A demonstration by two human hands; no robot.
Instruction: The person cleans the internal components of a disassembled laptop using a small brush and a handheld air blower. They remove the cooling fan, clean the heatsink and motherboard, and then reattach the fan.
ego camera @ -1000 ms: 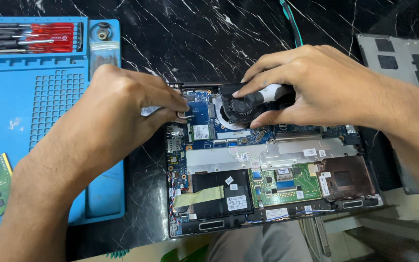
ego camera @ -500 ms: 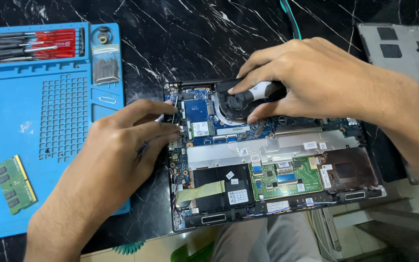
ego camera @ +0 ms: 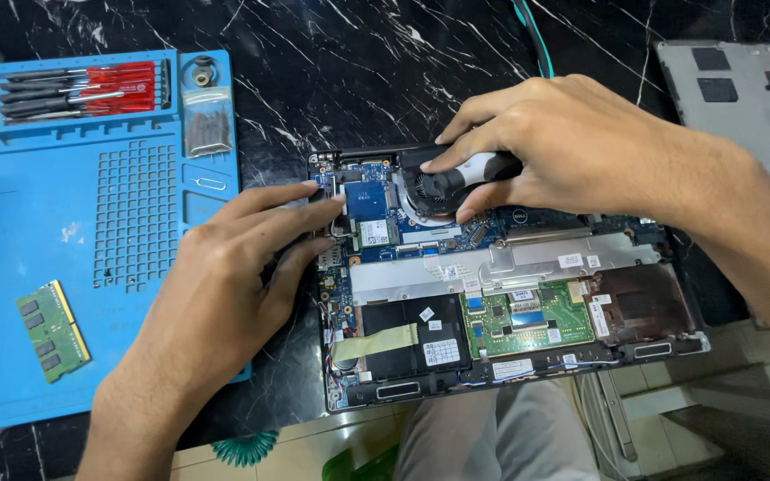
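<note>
While screwdrivers [ego camera: 82,89] fill the blue tray [ego camera: 11,267], hands [ego camera: 572,147] grip a tool [ego camera: 470,169]

The right hand [ego camera: 572,151] covers most of the black-and-white tool [ego camera: 474,169] it grips, so the tip is hidden. The left hand [ego camera: 225,285] hides the left edge of the open laptop [ego camera: 510,303]. The grey bottom cover [ego camera: 750,107] is cut off at the right edge.

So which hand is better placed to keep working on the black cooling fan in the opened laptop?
Probably the right hand: it grips a black-and-white tool right on the fan. The left hand rests at the laptop left edge, beside it.
</note>
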